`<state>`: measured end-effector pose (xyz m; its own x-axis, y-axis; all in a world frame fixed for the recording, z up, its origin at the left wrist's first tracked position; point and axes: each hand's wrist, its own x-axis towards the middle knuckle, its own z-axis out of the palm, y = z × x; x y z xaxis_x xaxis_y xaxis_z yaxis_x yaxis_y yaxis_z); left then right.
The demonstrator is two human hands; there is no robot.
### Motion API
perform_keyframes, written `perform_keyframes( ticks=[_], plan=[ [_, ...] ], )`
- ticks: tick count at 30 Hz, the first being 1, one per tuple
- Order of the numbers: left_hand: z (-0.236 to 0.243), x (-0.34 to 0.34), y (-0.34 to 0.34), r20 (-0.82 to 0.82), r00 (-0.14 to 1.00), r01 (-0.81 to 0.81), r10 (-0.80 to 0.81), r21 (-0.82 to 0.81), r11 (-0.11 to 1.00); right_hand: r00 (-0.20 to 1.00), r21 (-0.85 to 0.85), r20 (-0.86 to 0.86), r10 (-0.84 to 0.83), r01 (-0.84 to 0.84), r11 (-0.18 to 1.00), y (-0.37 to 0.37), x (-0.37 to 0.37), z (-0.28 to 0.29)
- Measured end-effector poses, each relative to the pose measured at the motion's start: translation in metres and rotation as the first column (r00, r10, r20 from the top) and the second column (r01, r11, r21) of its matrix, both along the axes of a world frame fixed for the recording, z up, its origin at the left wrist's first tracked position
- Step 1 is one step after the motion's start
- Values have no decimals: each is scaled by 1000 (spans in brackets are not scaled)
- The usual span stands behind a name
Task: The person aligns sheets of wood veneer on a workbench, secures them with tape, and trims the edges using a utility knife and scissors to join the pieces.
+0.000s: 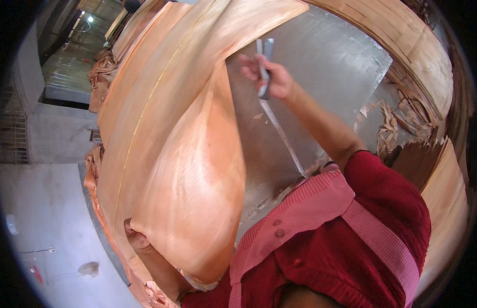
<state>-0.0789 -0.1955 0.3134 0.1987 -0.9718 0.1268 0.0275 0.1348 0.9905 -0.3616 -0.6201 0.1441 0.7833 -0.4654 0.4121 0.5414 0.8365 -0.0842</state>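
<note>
My left hand grips the edge of a pale orange, thin wood veneer sheet at the lower left; the sheet is lifted and curved. My right hand is closed around a grey metal tool above the metal work surface, just right of the sheet's upper edge; the tool's exact kind is unclear. A long thin metal strip runs from below that hand toward my pink checked apron. More veneer sheets lie flat to the left of the lifted one.
Stacks of veneer stand along the top right and right. Torn scraps lie at the right edge and in a heap at the upper left. A concrete wall and pale floor are at the left.
</note>
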Motion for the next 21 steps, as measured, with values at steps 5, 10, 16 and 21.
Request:
perform_keyframes(
  ticks=[5,10,16,21],
  plan=[
    [0,-14,2,-146,933,-319,330,97,943,762,245,-615,203,-61,968,28,-19,-98],
    [5,-4,15,-100,995,-19,30,106,994,766,286,-586,266,-112,952,74,91,-110],
    [21,-38,20,229,927,-344,296,210,915,890,415,-403,212,-29,910,41,86,-94],
    [15,-65,28,447,824,-546,349,457,702,872,306,-484,69,95,947,33,-62,-49]
  ],
)
